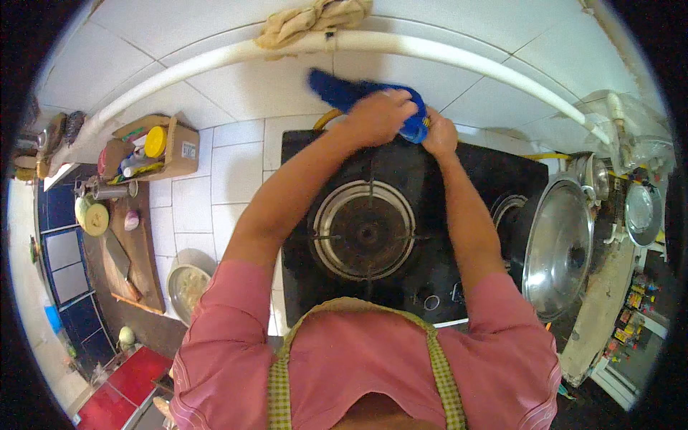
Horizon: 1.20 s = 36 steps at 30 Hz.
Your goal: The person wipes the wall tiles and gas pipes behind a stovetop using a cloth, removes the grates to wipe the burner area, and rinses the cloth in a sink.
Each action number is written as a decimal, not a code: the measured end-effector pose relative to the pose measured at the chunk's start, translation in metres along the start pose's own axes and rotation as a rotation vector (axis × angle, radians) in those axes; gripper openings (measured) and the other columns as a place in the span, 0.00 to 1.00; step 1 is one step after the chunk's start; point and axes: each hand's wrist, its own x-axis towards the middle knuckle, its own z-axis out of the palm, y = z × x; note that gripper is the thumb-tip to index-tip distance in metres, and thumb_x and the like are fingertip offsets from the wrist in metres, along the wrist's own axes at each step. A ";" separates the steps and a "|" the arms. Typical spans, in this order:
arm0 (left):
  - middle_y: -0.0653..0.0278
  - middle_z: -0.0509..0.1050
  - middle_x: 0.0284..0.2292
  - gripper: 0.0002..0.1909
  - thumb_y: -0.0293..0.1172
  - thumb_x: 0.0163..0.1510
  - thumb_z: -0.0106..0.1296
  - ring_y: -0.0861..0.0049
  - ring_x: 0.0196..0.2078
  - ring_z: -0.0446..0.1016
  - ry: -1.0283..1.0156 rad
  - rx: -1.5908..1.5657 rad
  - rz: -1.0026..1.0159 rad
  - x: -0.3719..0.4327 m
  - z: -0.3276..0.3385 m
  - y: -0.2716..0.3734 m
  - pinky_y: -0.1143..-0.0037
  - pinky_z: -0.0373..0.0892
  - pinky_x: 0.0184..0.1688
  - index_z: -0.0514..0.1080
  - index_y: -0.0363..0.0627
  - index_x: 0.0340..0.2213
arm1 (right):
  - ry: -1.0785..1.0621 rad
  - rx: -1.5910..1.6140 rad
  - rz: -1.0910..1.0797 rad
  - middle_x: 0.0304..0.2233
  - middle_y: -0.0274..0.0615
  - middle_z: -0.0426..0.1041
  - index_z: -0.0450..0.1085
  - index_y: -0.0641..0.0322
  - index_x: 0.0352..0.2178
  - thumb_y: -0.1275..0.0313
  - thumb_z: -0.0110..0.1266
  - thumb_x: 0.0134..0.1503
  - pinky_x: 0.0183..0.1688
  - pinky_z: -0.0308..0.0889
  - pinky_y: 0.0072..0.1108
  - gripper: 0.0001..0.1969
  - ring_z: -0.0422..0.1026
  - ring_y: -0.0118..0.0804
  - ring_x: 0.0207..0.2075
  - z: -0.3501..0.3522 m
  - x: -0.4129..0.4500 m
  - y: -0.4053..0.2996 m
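A blue cloth (336,90) is spread between both hands above the back edge of a black glass gas hob (344,306), close to the tiled wall. My left hand (379,118) grips the cloth from the left side. My right hand (439,131) is at the cloth's right end, its fingers beside something blue and yellow that I cannot make out. The hob's near burner (367,232) has no pot on it.
At the right stands a large metal lid or pan (556,252). A wooden board (141,242) with a kitchen knife (118,253), a cardboard box (185,148) of containers and a bowl (188,287) are on the left. A white pipe (419,45) crosses the wall, with a beige cloth (312,24) over it.
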 end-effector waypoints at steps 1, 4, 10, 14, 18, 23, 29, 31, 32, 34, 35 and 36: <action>0.50 0.69 0.36 0.18 0.29 0.44 0.45 0.55 0.39 0.68 -0.093 -0.025 0.006 0.016 0.024 -0.001 0.62 0.65 0.39 0.61 0.45 0.41 | -0.011 -0.033 0.071 0.29 0.47 0.72 0.67 0.44 0.36 0.63 0.52 0.40 0.33 0.64 0.37 0.17 0.70 0.52 0.32 0.002 0.001 0.003; 0.48 0.70 0.30 0.18 0.32 0.46 0.44 0.52 0.35 0.69 -0.509 0.071 -0.186 0.041 0.025 0.017 0.60 0.65 0.36 0.58 0.44 0.40 | 0.110 0.022 0.054 0.23 0.51 0.71 0.68 0.51 0.31 0.61 0.54 0.40 0.28 0.63 0.38 0.14 0.69 0.55 0.27 0.003 -0.006 0.012; 0.48 0.71 0.29 0.18 0.38 0.48 0.45 0.51 0.32 0.70 -0.509 0.079 -0.242 0.004 0.011 -0.017 0.59 0.65 0.34 0.59 0.42 0.38 | -0.139 -0.078 0.114 0.24 0.48 0.71 0.63 0.53 0.28 0.66 0.48 0.43 0.30 0.63 0.39 0.08 0.70 0.53 0.28 -0.005 0.003 -0.001; 0.48 0.71 0.31 0.17 0.40 0.49 0.45 0.49 0.35 0.68 -0.332 -0.060 -0.267 -0.045 0.010 -0.063 0.61 0.64 0.37 0.62 0.40 0.35 | -0.095 -0.084 0.105 0.19 0.48 0.69 0.63 0.53 0.25 0.71 0.48 0.42 0.26 0.61 0.39 0.05 0.68 0.54 0.25 0.001 0.003 0.001; 0.50 0.71 0.31 0.17 0.40 0.49 0.44 0.54 0.34 0.70 -0.327 -0.124 -0.318 -0.079 -0.010 -0.083 0.65 0.64 0.38 0.64 0.39 0.37 | -0.117 -0.100 0.159 0.19 0.48 0.69 0.63 0.53 0.26 0.71 0.47 0.41 0.26 0.60 0.39 0.06 0.68 0.54 0.25 -0.004 0.003 -0.001; 0.55 0.70 0.38 0.21 0.39 0.51 0.42 0.69 0.41 0.67 -0.683 -0.550 -0.851 -0.101 -0.051 -0.105 0.75 0.61 0.44 0.62 0.41 0.45 | -0.092 -0.103 0.147 0.21 0.49 0.69 0.64 0.52 0.27 0.72 0.45 0.42 0.27 0.61 0.39 0.07 0.68 0.55 0.26 -0.005 0.005 0.002; 0.53 0.72 0.32 0.19 0.41 0.51 0.44 0.62 0.32 0.71 -0.332 -0.456 -0.929 -0.107 -0.062 -0.100 0.68 0.64 0.33 0.66 0.35 0.36 | -0.240 -0.117 0.169 0.27 0.47 0.71 0.64 0.51 0.29 0.69 0.47 0.43 0.32 0.63 0.38 0.08 0.70 0.53 0.31 -0.001 0.005 0.002; 0.46 0.69 0.32 0.21 0.43 0.50 0.45 0.53 0.33 0.69 -0.263 -0.103 -0.633 -0.073 -0.048 -0.071 0.65 0.64 0.32 0.64 0.32 0.34 | -0.261 -0.139 0.152 0.27 0.47 0.71 0.63 0.50 0.31 0.68 0.48 0.43 0.32 0.63 0.38 0.10 0.70 0.52 0.31 -0.006 0.007 -0.002; 0.44 0.68 0.30 0.21 0.43 0.49 0.45 0.51 0.33 0.67 -0.153 -0.127 -0.467 -0.058 -0.035 -0.054 0.65 0.63 0.32 0.63 0.32 0.31 | -0.234 -0.119 0.127 0.26 0.46 0.71 0.62 0.50 0.32 0.69 0.48 0.42 0.32 0.63 0.38 0.11 0.70 0.52 0.31 -0.004 0.006 0.000; 0.43 0.66 0.27 0.21 0.44 0.48 0.47 0.50 0.32 0.66 -0.016 -0.157 -0.231 -0.024 -0.009 -0.017 0.64 0.62 0.33 0.63 0.32 0.28 | -0.296 -0.043 0.192 0.30 0.46 0.70 0.62 0.51 0.36 0.69 0.51 0.40 0.36 0.62 0.36 0.17 0.69 0.49 0.35 -0.004 0.004 0.000; 0.43 0.65 0.26 0.20 0.43 0.46 0.48 0.50 0.32 0.65 0.015 -0.162 -0.156 -0.009 0.000 -0.003 0.64 0.62 0.33 0.62 0.33 0.27 | -0.299 -0.042 0.194 0.30 0.46 0.70 0.62 0.51 0.36 0.69 0.51 0.40 0.36 0.62 0.36 0.17 0.69 0.49 0.35 -0.004 0.001 0.001; 0.43 0.65 0.26 0.20 0.43 0.46 0.48 0.50 0.32 0.65 0.017 -0.161 -0.149 -0.002 0.007 0.000 0.64 0.62 0.33 0.62 0.33 0.27 | -0.069 0.033 0.051 0.34 0.47 0.69 0.61 0.52 0.38 0.68 0.52 0.39 0.40 0.60 0.35 0.20 0.67 0.49 0.38 -0.005 0.000 0.002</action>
